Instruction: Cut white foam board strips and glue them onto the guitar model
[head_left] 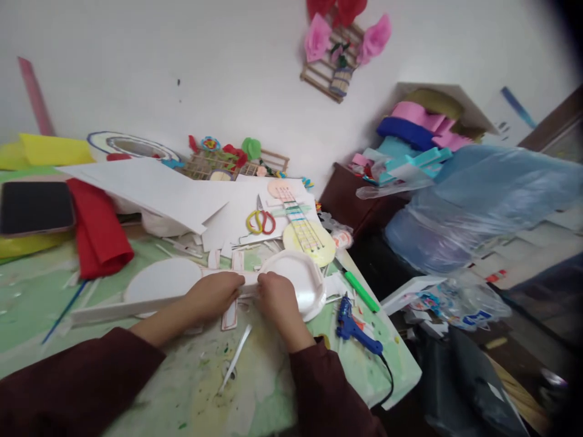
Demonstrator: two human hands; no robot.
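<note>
My left hand (214, 296) and my right hand (277, 297) press side by side on a long white foam strip (109, 308) where it meets a white foam plate (300, 276). Both hands pinch the strip at its joint with the plate. A white oval foam piece (159, 279) lies under the strip, left of my left hand. Dark red sleeves cover both forearms.
A blue glue gun (353, 328) and a green marker (362, 291) lie right of the plate. Scissors with red and yellow handles (260, 221) and a paper guitar model (303, 230) rest behind. Red cloth (98, 230), a dark phone (34, 207) and white sheets lie left. Plastic bags (478, 206) pile up beyond the table's right edge.
</note>
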